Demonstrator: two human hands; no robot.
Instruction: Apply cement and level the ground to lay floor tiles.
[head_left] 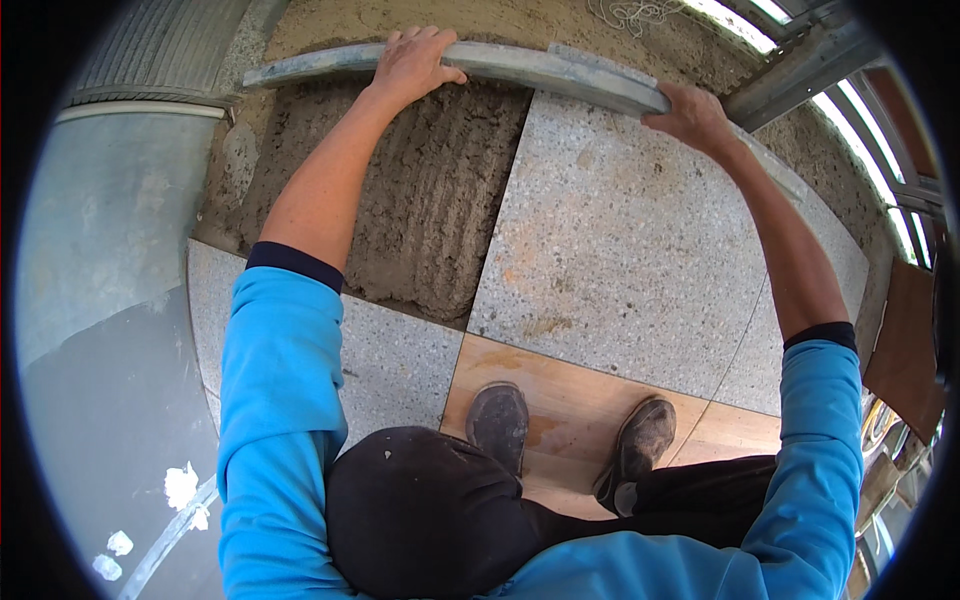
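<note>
in the upper right of the frame, the right hand [692, 118] hides part of the grey bar [555, 76]. the dark trousers [430, 510] cover the heel of the left shoe [497, 422]. the bottom edge cuts off the blue shirt [640, 572]; the clutter [880, 470] at lower right is too small to tell.

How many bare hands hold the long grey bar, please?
2: the bare left hand grips the long grey bar beside rough brown mortar, the right hand beside a speckled grey tile.

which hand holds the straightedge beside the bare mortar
The left hand, at the far edge of the mortar; the right hand grips the straightedge beside the large speckled tile.
</note>
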